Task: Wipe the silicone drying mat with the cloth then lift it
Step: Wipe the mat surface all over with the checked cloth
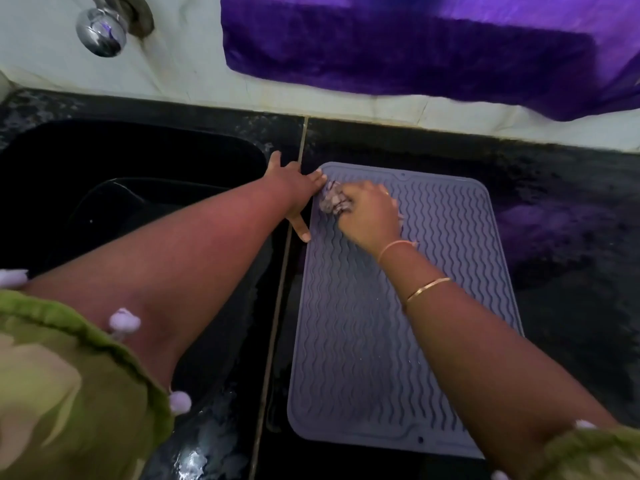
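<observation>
The wiping looks to be under way and not finished, and the lift has not begun: the mat [398, 341] lies flat on the black table [571, 271], just to the right of the dark sink [138, 161], with its long side running away from the person. The right hand [370, 216] is curled around a bunched-up cloth [330, 202] and presses it down on the mat near the far left corner. The left hand [294, 188] lies open with its fingers spread and straight, fingertips on the mat's left edge near that same corner, which I would take as holding the mat steady while the other hand rubs. From where the cloth sits, I would guess most of the surface toward the near end is yet to be gone over, though I cannot tell which parts have had a pass. After that, the whole mat has to be picked up off the table. The mat itself is a grey-blue rectangle with rounded corners, a raised border and rows of wavy ridges across its face; a few pale specks or droplets show near the middle and lower part. It looks thin and floppy, so it will likely sag when lifted by one edge. A purple fabric [415, 46] hangs on the wall behind, and a metal tap [100, 31] sits above the sink.
</observation>
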The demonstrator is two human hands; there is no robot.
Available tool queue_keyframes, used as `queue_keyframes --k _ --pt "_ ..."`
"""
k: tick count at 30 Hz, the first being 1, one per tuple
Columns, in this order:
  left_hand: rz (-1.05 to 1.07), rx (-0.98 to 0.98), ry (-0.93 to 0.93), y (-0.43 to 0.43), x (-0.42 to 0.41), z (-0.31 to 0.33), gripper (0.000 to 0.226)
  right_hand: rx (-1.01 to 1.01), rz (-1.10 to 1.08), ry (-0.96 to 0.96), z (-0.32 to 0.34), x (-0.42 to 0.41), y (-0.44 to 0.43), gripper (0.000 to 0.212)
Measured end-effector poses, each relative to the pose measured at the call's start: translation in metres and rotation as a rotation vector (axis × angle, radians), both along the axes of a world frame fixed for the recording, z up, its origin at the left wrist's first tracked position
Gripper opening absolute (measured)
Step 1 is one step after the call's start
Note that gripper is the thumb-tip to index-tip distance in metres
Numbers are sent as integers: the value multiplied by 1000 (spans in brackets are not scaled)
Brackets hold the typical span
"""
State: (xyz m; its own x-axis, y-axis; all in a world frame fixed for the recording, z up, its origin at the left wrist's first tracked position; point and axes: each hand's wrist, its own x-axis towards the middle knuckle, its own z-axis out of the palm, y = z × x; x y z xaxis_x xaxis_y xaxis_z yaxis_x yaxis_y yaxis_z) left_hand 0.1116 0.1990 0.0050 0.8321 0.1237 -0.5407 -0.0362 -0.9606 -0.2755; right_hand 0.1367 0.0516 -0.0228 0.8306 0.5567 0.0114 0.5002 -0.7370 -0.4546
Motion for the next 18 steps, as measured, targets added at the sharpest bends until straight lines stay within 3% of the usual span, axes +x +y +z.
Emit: queue_keyframes --k 2,7,14,18 --pt "-8 -7 -11 3 -1 -3 128 -103 75 -41 -3 -11 2 45" --pt "-25 21 -7 3 1 -3 128 -131 260 -57 -2 -48 -19 45" --pt "-26 65 42 -2 4 3 129 6 399 149 1 -97 -58 50" --pt "-8 55 23 0 0 0 129 204 363 331 14 -88 -59 24"
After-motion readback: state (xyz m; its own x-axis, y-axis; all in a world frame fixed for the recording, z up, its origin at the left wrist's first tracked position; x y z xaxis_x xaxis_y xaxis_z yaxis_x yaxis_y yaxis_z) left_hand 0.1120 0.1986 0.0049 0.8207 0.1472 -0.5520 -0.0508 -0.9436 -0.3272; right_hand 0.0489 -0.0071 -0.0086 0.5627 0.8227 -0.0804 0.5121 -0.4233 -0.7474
